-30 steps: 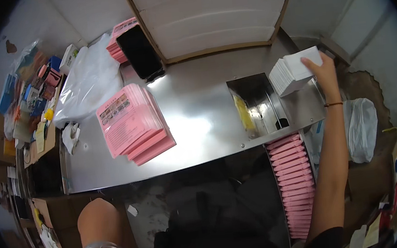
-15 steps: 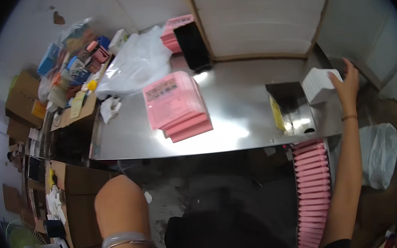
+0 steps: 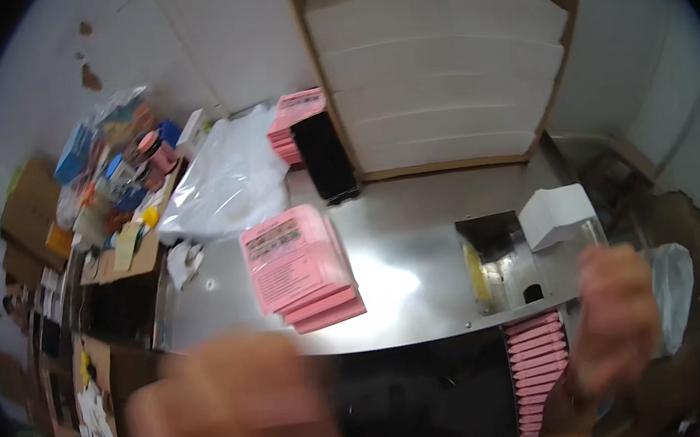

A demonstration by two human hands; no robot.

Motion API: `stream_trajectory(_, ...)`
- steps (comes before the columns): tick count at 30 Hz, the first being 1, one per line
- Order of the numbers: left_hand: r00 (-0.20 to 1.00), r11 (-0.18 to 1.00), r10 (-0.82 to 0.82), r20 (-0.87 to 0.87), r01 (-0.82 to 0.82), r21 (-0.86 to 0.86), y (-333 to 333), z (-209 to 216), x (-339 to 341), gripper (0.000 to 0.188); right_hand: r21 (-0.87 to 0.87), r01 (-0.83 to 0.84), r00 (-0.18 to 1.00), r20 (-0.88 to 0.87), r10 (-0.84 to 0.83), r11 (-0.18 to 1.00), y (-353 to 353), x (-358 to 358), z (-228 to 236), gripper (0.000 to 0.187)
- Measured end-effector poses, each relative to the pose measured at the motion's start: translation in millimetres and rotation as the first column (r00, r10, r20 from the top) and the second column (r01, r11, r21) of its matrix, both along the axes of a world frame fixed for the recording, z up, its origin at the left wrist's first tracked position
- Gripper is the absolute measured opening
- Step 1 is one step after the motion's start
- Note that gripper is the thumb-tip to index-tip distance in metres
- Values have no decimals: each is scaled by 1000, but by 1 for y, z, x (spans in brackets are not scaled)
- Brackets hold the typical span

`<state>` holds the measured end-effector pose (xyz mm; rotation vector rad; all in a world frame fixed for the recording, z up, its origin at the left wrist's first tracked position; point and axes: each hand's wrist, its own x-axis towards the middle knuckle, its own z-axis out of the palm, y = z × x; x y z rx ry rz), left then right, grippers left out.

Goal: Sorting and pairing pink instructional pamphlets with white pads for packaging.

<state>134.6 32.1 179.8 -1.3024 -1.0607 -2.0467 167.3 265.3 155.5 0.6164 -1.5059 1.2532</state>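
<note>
Faced pale walls point(image 3: 203, 38) above a shiny steel counter point(image 3: 408, 204), with a large white panel point(image 3: 436, 64) edged in brown at the top centre of the frame. Had the left hand point(image 3: 234, 410) at the lower left, low across the counter's near edge and badly blurred; could not tell its fingers to be apart, together or clamped on anything. Had the right hand point(image 3: 616, 318) at the lower right, blurred too, seemingly with fingers curled in; could not make out any grip. Saw just above it a white stack of cards point(image 3: 558, 214) on the counter, beside a recess point(image 3: 502, 241) with a yellow strip point(image 3: 479, 273) at its left. Noted a row of pink packets point(image 3: 537, 378) running down the lower right, next to the right hand. Found a pile of pink printed packs point(image 3: 294, 258) left of centre, above the left hand in the frame. Spotted farther up a black phone-like slab point(image 3: 326, 157), a second pink pile point(image 3: 297, 117) and, leftward, clear plastic sheeting point(image 3: 226, 176).
</note>
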Motion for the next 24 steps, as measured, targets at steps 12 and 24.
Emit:
stream_trajectory(12, 951, 963, -204, -231, 237, 127, 25, -11, -41, 31, -63, -73, 997, -33, 71, 995, -5, -25, 12, 16)
stream_trajectory(24, 878, 963, 109, -467, 22, 267, 13, -7, -14, 27, -138, 126, 988, -72, -137, 982, 11, -25, -4, 18)
